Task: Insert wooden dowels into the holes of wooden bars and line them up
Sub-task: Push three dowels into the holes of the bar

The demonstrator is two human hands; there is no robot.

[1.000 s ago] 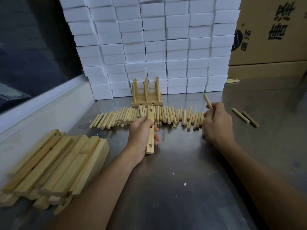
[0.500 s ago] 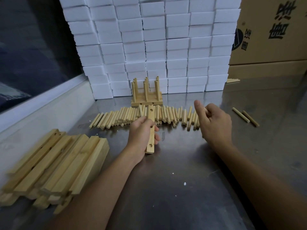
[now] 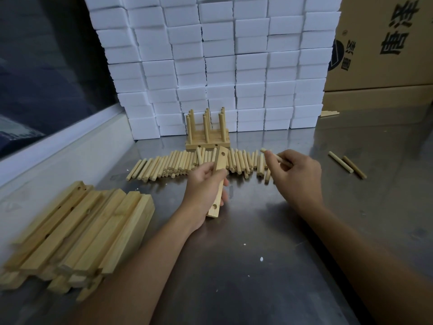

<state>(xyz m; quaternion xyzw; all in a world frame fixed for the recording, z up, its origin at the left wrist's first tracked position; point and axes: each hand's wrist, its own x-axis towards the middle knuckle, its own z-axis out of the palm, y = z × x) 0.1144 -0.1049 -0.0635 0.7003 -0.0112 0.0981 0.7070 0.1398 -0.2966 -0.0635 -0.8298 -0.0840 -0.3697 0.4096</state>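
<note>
My left hand (image 3: 205, 184) grips a wooden bar (image 3: 218, 174) around its middle, holding it lengthwise away from me with holes showing at both ends. My right hand (image 3: 295, 177) pinches a single dowel (image 3: 273, 155) whose tip points left toward the bar's far end, a short gap away. A row of loose dowels (image 3: 178, 164) lies across the metal table behind both hands. Further back stand finished bars (image 3: 207, 143) with upright dowels in them.
A pile of bare wooden bars (image 3: 79, 233) lies at the left. Two stray dowels (image 3: 346, 164) rest at the right. White foam blocks (image 3: 234, 66) are stacked at the back, cardboard boxes (image 3: 386, 43) at the back right, and a raised ledge (image 3: 58, 148) runs along the left.
My right hand lifted a dowel from the row and swung it leftward toward the bar's far end. The left hand tilted the bar up slightly.
</note>
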